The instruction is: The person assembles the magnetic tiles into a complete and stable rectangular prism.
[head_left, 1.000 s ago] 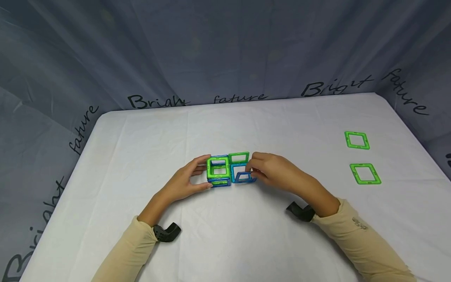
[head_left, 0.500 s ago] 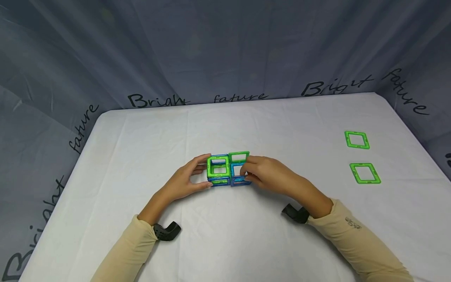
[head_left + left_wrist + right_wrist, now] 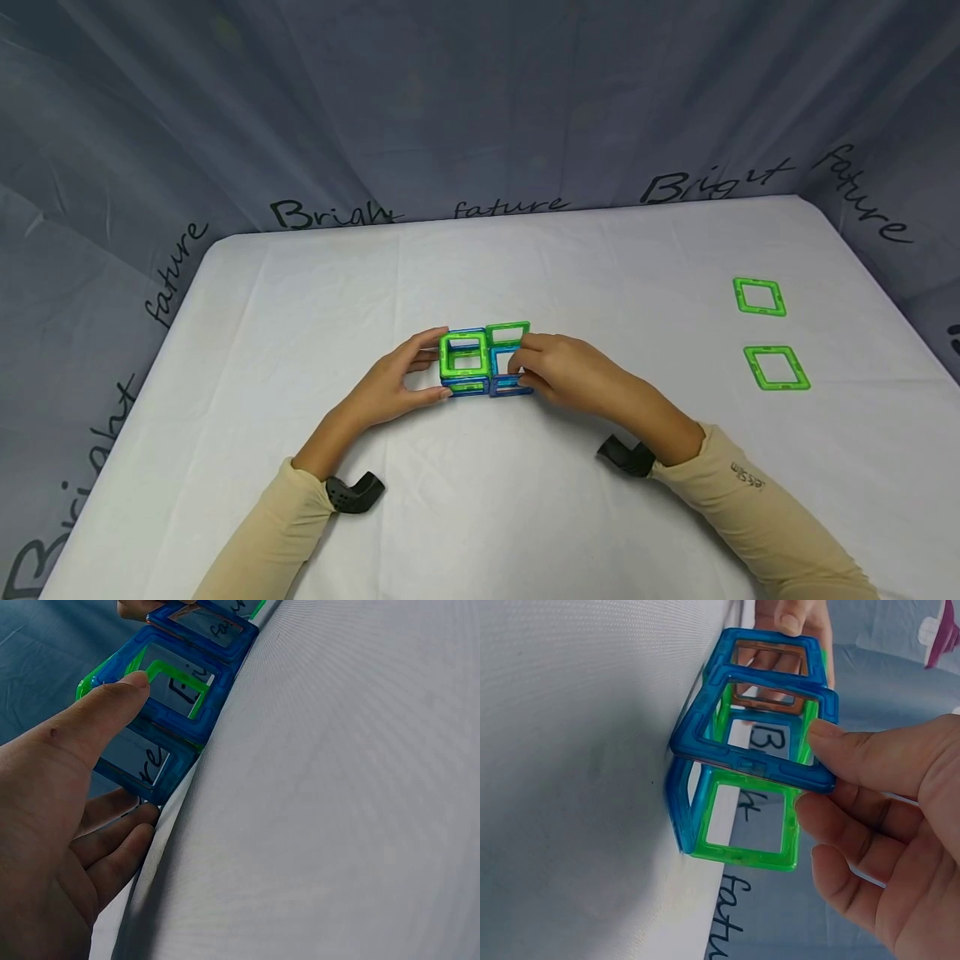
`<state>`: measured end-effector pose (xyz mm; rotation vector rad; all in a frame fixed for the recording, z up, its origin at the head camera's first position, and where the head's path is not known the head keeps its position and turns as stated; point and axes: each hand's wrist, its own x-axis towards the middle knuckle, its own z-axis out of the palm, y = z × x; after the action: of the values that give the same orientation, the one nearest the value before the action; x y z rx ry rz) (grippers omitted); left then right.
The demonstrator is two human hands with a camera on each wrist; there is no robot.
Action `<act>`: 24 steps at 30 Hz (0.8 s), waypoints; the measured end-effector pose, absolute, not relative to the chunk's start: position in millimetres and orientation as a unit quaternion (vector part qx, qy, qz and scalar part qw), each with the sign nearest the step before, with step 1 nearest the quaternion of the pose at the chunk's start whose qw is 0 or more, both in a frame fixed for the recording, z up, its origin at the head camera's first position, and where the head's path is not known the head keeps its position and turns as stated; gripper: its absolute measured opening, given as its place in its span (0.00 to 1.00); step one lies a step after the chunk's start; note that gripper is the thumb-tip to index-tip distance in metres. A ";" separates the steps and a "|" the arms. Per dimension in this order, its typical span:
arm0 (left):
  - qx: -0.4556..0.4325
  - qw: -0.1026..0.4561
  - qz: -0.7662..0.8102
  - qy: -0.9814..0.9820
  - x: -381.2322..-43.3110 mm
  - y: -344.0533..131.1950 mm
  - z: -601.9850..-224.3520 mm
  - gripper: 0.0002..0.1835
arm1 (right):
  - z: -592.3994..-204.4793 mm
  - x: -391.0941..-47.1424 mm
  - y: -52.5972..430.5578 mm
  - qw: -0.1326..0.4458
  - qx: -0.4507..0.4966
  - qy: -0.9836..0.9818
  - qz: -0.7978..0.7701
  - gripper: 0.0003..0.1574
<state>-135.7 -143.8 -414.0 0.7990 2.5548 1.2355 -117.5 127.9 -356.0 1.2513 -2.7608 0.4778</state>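
A cube of blue and green square magnetic tiles (image 3: 465, 373) stands mid-table in the head view. My left hand (image 3: 386, 387) holds it from the left, with the thumb on its blue front tile (image 3: 215, 697) in the left wrist view. Joined to the cube's right are a blue tile lying flat (image 3: 494, 364) and an upright green tile (image 3: 508, 326) at the back. My right hand (image 3: 573, 371) pinches another blue tile (image 3: 754, 766) by its edge between thumb and fingers. That tile stands at the front of the flat one, beside the cube's front; the fingers partly hide it in the head view.
Two loose green square tiles, one farther back (image 3: 761, 312) and one nearer (image 3: 783, 386), lie flat at the right of the white-covered table (image 3: 465, 500). A grey curtain (image 3: 480, 108) with handwriting surrounds the far and side edges.
My right hand has moved slightly left, bringing the pinched blue tile from a skewed position to line up beside the cube's front. The left hand stays on the cube.
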 end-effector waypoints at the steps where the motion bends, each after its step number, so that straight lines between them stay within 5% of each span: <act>1: 0.269 0.098 0.417 0.862 -135.7 -143.7 -414.1 0.43 | -355.8 -117.3 127.8 0.036 0.407 -0.900 0.155 0.07; 24: 0.275 0.093 0.414 0.863 -135.8 -143.9 -414.4 0.43 | -355.0 -115.4 126.5 0.060 0.403 -0.905 0.126 0.09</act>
<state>-135.8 -143.9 -414.4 0.8150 2.5607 1.2277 -115.4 126.5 -355.0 1.2201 -2.7381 0.3808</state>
